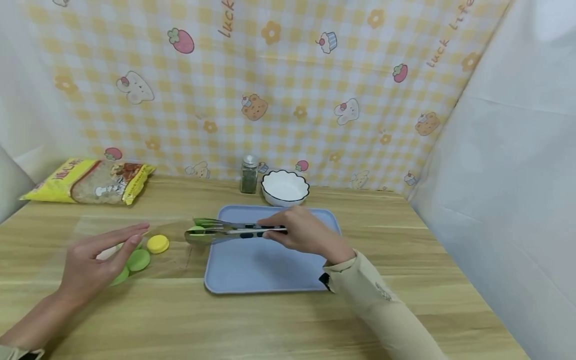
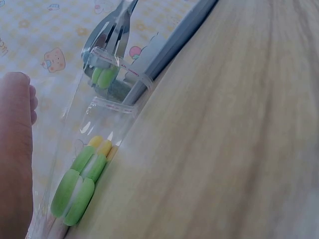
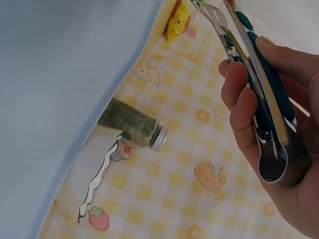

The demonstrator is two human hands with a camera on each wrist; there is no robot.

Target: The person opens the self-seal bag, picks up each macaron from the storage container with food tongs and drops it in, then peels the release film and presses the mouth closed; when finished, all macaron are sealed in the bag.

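The left hand (image 1: 92, 262) has straight fingers by a clear bag (image 1: 176, 257) with green macarons (image 1: 138, 260) and a yellow macaron (image 1: 158, 244). Just left of the tray (image 1: 270, 272), a green macaron (image 2: 106, 78) sits between the tips of the tongs (image 1: 225, 236), which the right hand (image 1: 306, 230) holds. It could fall if that grip got loose. Writing on the yellow packet (image 1: 92, 182) is too small to read; the cloth (image 1: 288, 70) says "luck" and "luck life".
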